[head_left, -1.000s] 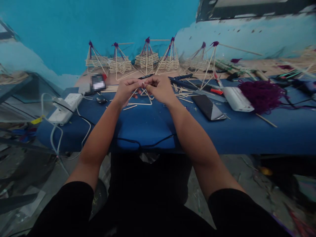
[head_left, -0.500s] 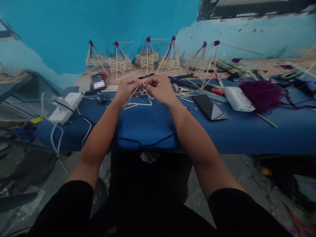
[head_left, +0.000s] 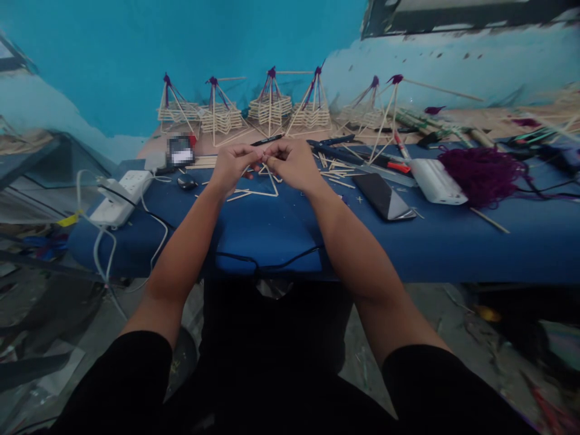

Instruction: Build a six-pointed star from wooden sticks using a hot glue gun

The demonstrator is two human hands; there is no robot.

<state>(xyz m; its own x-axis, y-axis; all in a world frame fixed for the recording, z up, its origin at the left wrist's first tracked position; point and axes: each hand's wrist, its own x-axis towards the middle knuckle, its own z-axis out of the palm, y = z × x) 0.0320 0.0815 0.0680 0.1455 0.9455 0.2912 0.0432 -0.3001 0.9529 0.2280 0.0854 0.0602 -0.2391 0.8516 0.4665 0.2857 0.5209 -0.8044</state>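
My left hand [head_left: 234,166] is closed in a pinch, thumb against fingers, on a thin wooden stick at the near middle of the table's back half. Fingertips meeting it, my right hand [head_left: 292,164] also pinches at the same spot, where stick ends seem to join. Just under the hands, a small angular frame of thin sticks [head_left: 275,186] shows, its upper part hidden by the fingers. Loose sticks [head_left: 206,161] lie left of my left hand, and short cut sticks [head_left: 338,169] lie right of my right hand.
Several stick models with purple yarn tops [head_left: 270,106] stand along the back. To the right lie a phone [head_left: 383,196], a white box [head_left: 438,181], purple yarn [head_left: 483,175] and dark-handled tools [head_left: 335,151]. A power strip [head_left: 122,196] with cables sits left, beside a black mouse-like object [head_left: 186,182].
My fingertips have drawn slightly closer together at the joint. The frame's lower stick has shifted its angle a little, and less of the stick by my left hand shows.
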